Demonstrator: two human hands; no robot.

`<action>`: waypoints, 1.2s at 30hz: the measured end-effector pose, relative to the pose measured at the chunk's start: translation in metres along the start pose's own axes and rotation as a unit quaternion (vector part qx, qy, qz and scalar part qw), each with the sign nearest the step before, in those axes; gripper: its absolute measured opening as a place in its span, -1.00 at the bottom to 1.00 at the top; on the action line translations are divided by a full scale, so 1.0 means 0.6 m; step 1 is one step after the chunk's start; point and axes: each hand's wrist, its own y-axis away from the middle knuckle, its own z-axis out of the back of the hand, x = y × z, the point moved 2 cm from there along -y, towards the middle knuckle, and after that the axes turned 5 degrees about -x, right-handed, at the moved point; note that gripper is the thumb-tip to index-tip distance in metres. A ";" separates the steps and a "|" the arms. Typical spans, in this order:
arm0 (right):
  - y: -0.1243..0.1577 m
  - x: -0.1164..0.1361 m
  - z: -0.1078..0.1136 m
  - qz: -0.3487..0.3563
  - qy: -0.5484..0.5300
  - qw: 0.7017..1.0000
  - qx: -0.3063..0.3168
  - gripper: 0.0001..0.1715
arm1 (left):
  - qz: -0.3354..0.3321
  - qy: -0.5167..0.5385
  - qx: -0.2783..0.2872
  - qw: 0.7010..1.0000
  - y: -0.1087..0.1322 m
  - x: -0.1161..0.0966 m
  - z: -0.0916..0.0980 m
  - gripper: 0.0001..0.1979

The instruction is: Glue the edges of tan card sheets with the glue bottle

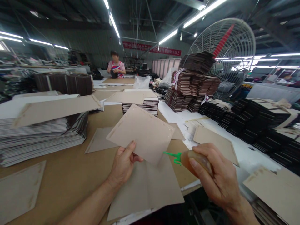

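Note:
My left hand (125, 162) pinches the near edge of a beige cardboard sheet (142, 131), thumb on top, and holds it tilted above the table. Shiny marks run along parts of the sheet's edges. In my right hand (217, 175) is a squeeze glue bottle (197, 161) with amber contents and a green nozzle, fingers wrapped round it. The nozzle tip points left, at the sheet's right edge; whether it touches I cannot tell. Beneath the held sheet lies a larger beige board (150, 190) at the table's front edge.
Tall board stacks stand on the left (42, 137) and centre (140, 106). Black bundles (253, 118) and brown bundles (187, 84) line the right, before a large fan (225, 53). Loose sheets (215, 142) lie about. A co-worker (116, 67) stands across the tables.

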 end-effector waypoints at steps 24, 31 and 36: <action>0.031 0.018 -0.020 0.010 -0.033 0.999 0.019 -0.72 | -0.009 0.005 0.004 1.000 -0.005 -0.003 0.002 -0.71; 0.020 0.006 -0.015 0.019 0.011 0.998 -0.054 -0.71 | -0.013 0.010 0.002 1.000 -0.006 -0.001 0.004 -0.73; 0.040 0.025 -0.025 0.020 -0.035 0.999 0.019 -0.68 | -0.019 0.013 -0.005 1.000 -0.007 -0.002 0.004 -0.72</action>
